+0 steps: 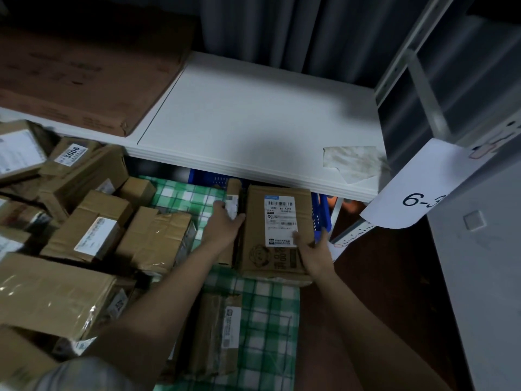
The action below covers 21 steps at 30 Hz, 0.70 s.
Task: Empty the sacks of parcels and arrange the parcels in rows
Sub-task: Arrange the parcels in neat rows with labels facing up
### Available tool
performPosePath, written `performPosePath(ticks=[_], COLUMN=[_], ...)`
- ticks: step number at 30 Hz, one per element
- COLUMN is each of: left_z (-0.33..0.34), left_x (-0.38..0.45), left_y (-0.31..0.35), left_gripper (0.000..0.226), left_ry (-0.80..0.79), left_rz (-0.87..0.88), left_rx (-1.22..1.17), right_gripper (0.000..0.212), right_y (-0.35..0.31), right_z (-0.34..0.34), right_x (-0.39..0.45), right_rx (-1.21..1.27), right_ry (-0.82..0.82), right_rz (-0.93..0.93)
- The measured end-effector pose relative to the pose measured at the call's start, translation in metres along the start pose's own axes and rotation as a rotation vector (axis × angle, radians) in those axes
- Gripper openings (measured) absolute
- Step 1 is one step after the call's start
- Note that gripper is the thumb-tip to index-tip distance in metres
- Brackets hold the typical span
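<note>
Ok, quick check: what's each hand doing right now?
Left hand: grips a small parcel beside the box.
Right hand: grips the labelled box at its near right corner.

A white shelf (253, 119) bears a torn paper scrap (352, 162) beside grey curtains (282, 29).

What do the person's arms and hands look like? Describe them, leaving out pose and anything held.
Both forearms are bare down to the left hand and right hand: no gloves, watch or rings visible. A grey short sleeve shows at the left upper arm. The right sleeve is out of frame.
</note>
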<state>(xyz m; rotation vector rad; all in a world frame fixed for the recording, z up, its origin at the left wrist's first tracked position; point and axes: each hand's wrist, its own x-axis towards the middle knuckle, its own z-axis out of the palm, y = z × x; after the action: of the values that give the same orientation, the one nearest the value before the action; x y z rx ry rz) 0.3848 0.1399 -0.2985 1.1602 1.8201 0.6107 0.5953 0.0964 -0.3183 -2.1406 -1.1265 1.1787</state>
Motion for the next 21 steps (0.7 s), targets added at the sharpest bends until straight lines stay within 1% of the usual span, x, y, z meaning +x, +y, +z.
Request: performPosePath(ticks=[2, 4, 7, 9, 11, 14, 17, 19, 21], left_z=[0.006, 0.009, 0.009, 0.009, 0.008, 0.009, 0.013, 0.014, 0.014], left_x=[0.002, 0.008, 0.013, 0.015, 0.015, 0.014, 0.015, 0.013, 0.011], left_y=[0.002, 0.002, 0.000, -0.003, -0.009, -0.016, -0.018, -0.018, -0.020], left_gripper=[0.060, 0.059, 0.061, 0.058, 0.053, 0.045, 0.042, 0.046, 0.056], left_ry=[-0.102, -0.170, -0.259, -0.307, -0.343, -0.303, -0.178, -0.113, -0.125], left_rz=[0.013, 0.007, -0.077, -0.143, -0.173, -0.127, -0.084, -0.088, -0.099], left_rx=[0.020, 0.019, -0.020, -0.023, -0.032, -0.110, -0.172, -0.178, -0.229], right_gripper=[0.073, 0.066, 0.063, 0.060, 0.058, 0.054, 0.060, 0.059, 0.050], right_y=[0.001, 0.000, 0.001, 0.002, 0.004, 0.007, 0.009, 0.009, 0.010], right_z=[0.006, 0.011, 0.013, 0.011, 0.009, 0.006, 0.006, 0.006, 0.008], right_x=[-0.001, -0.003, -0.003, -0.003, -0.002, -0.002, -0.005, -0.007, -0.010], right_rx=[0.025, 0.033, 0.078, 0.108, 0.159, 0.263, 0.325, 0.304, 0.286], right_ry=[0.003, 0.035, 0.044, 0.040, 0.022, -0.041, -0.075, -0.056, -0.024], right_rz=[-0.015, -0.028, -0.045, -0.047, -0.050, -0.049, -0.031, -0.062, -0.111])
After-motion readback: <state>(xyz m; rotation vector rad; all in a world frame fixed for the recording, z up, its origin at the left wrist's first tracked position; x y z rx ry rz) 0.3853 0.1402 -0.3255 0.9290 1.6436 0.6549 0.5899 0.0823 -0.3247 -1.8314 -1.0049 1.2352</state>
